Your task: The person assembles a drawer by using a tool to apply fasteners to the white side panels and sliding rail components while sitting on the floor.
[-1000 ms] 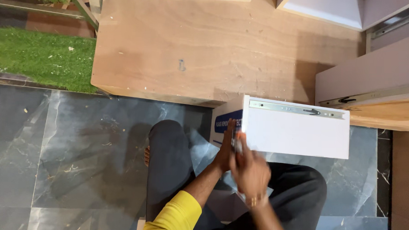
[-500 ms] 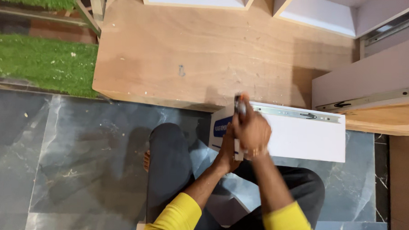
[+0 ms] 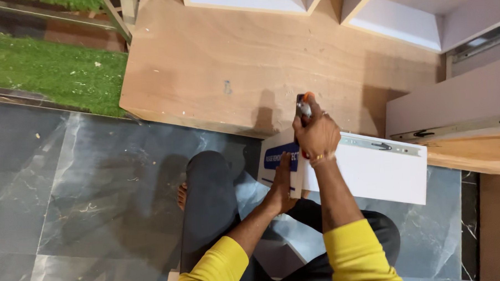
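Gripping a screwdriver [image 3: 303, 104], the right hand [image 3: 317, 135]; left hand [image 3: 282, 183] steadying the white panel [image 3: 378, 172].

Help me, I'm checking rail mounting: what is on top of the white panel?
A metal slide rail lies along the white panel. The right hand, gripping an orange-tipped tool, covers its left end.
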